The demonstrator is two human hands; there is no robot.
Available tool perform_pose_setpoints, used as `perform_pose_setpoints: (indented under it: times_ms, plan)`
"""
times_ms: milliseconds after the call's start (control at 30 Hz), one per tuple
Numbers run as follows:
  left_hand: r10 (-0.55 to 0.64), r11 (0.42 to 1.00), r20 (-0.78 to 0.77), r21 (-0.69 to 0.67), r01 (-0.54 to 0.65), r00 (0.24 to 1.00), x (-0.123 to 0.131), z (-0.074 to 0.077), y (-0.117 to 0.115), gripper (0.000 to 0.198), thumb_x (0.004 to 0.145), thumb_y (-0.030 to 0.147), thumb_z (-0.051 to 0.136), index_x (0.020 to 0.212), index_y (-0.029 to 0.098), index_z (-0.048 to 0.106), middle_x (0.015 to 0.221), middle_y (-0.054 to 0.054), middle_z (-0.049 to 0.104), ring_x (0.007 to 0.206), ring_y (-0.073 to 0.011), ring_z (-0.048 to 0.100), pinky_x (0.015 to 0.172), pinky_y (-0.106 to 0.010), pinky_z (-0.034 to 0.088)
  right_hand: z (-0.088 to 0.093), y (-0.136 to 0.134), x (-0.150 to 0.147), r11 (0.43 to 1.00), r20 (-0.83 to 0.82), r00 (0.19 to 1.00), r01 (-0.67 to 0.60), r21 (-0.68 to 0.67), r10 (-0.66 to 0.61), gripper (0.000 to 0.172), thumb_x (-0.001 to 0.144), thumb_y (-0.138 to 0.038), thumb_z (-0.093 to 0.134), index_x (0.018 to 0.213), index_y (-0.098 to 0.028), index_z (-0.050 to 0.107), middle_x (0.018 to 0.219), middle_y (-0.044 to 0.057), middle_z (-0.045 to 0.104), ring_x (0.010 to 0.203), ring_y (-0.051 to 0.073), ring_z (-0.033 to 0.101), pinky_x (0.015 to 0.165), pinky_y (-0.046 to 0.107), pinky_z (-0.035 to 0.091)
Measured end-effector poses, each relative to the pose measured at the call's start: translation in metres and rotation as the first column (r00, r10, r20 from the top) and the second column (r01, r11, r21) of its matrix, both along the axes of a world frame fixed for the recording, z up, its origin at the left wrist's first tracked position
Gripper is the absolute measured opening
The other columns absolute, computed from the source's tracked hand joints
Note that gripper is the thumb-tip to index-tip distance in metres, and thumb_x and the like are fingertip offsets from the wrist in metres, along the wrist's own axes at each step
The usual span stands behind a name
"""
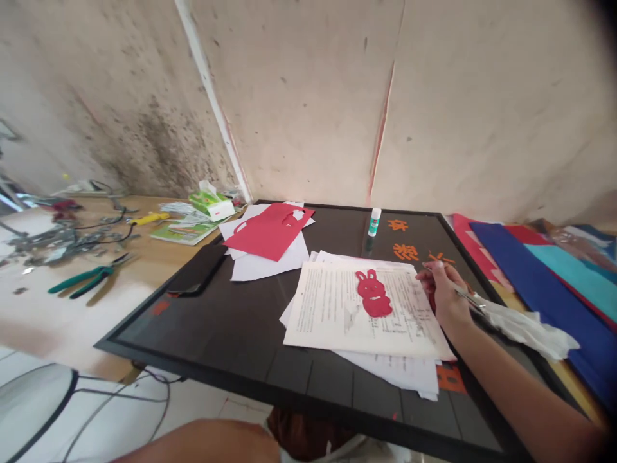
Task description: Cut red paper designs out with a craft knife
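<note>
- Well, a mold-stained wall [299, 96] rises behind a wooden tabletop [96, 222].
- A black board [231, 328] lies on the tabletop, with overlapping sheets of blue, teal and red card [554, 289] to its right.
- Off the board to the left lie a tangle of metal scraps [62, 241], green-handled pliers [89, 278] and a tissue box [212, 202].
- On the board, a stack of printed pages [357, 308] sits toward the near side, and a red sheet [270, 230] lies on white paper [270, 263] beyond it.
- A red rabbit cutout [373, 294] lies flat on the top printed page, well apart from the right hand [446, 296].
- That hand rests at the stack's right edge, its fingers [436, 273] curled closed around a pair of scissors [465, 297].
- A crumpled white scrap [530, 331] touches the far end of the scissors.
- Orange paper characters [403, 251] and a glue stick [375, 222] stand out at the board's far side.
- A blurred left arm [207, 442] crosses the bottom edge, its fingers out of view, so their state can't be told.
</note>
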State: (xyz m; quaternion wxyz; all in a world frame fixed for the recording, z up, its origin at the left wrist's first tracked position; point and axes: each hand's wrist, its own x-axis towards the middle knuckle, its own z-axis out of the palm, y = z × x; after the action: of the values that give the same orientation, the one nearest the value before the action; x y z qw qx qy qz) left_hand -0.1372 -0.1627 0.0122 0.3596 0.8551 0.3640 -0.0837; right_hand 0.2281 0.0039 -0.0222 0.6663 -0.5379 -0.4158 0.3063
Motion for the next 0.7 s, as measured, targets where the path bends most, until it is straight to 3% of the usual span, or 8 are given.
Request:
perform_pose_setpoints:
  times_ms: [100,167,267,367,500,600,700]
  plan:
    - [-0.185,0.98,0.105,0.089,0.177,0.977,0.019,0.028,0.036,0.026,0.091,0.048,0.058,0.095,0.026,0.072,0.087,-0.003,0.073,0.083,-0.0197,0.068,0.075,-0.029,0.053,0.007,-0.003,-0.005,0.999,-0.053,0.998,0.037,-0.029,-0.039,0.04,0.073,-0.061,0.072,0.084,-0.023,0.065,0.068,0.002,0.068,0.052,0.013,0.049,0.047,0.026,0.037]
    - [-0.272,0.884,0.137,0.428,0.191,0.953,0.043,0.037,0.071,0.026,0.097,0.035,0.048,0.106,0.02,0.068,0.101,-0.008,0.071,0.094,-0.0227,0.065,0.084,-0.036,0.051,0.014,-0.005,-0.008,0.998,-0.034,0.998,0.045,-0.042,-0.047,0.033,0.075,-0.056,0.072,0.085,-0.024,0.068,0.07,0.003,0.068,0.055,0.014,0.05,0.049,0.028,0.038]
    - [-0.319,0.676,0.103,0.722,0.15,0.942,0.075,0.028,0.123,0.027,0.099,0.023,0.042,0.105,0.012,0.066,0.103,-0.013,0.069,0.096,-0.0259,0.063,0.083,-0.041,0.052,0.031,-0.009,-0.016,0.997,0.063,0.996,-0.053,-0.05,0.057,0.034,0.085,-0.057,0.062,0.083,-0.024,0.073,0.066,0.003,0.063,0.06,0.016,0.051,0.054,0.03,0.041]
    - [-0.342,0.578,0.107,0.807,0.12,0.934,0.09,0.001,0.155,0.029,0.099,0.029,0.047,0.107,0.009,0.066,0.106,-0.013,0.067,0.1,-0.0278,0.061,0.083,-0.041,0.052,0.051,-0.011,-0.029,0.97,0.158,0.96,-0.216,-0.114,0.232,0.043,0.091,-0.058,0.052,0.082,-0.024,0.076,0.068,0.003,0.061,0.065,0.016,0.053,0.059,0.029,0.043]
    - [-0.379,0.522,0.129,0.847,0.097,0.916,0.091,-0.027,0.162,0.048,0.099,0.048,0.047,0.125,0.009,0.059,0.126,-0.013,0.062,0.114,-0.0292,0.056,0.096,-0.043,0.047,0.061,-0.01,-0.047,0.923,0.086,0.931,-0.334,-0.191,0.355,0.022,0.087,-0.043,0.065,0.097,-0.026,0.074,0.072,0.001,0.064,0.068,0.015,0.055,0.063,0.027,0.045]
    - [-0.359,0.538,0.168,0.841,0.057,0.918,0.09,-0.03,0.159,0.049,0.1,0.048,0.044,0.127,0.01,0.059,0.132,-0.013,0.06,0.117,-0.0292,0.055,0.101,-0.044,0.043,0.048,-0.008,-0.056,0.889,-0.09,0.92,-0.392,-0.237,0.382,0.02,0.081,-0.037,0.074,0.097,-0.025,0.073,0.071,0.0,0.067,0.067,0.013,0.057,0.065,0.026,0.048]
    - [-0.357,0.56,0.221,0.828,0.019,0.907,0.089,-0.026,0.159,0.047,0.099,0.045,0.045,0.126,0.01,0.06,0.131,-0.012,0.062,0.116,-0.0291,0.056,0.102,-0.043,0.042,0.028,-0.005,-0.056,0.89,-0.164,0.922,-0.383,-0.249,0.351,0.02,0.074,-0.034,0.081,0.09,-0.024,0.075,0.079,0.001,0.07,0.071,0.013,0.061,0.071,0.026,0.051]
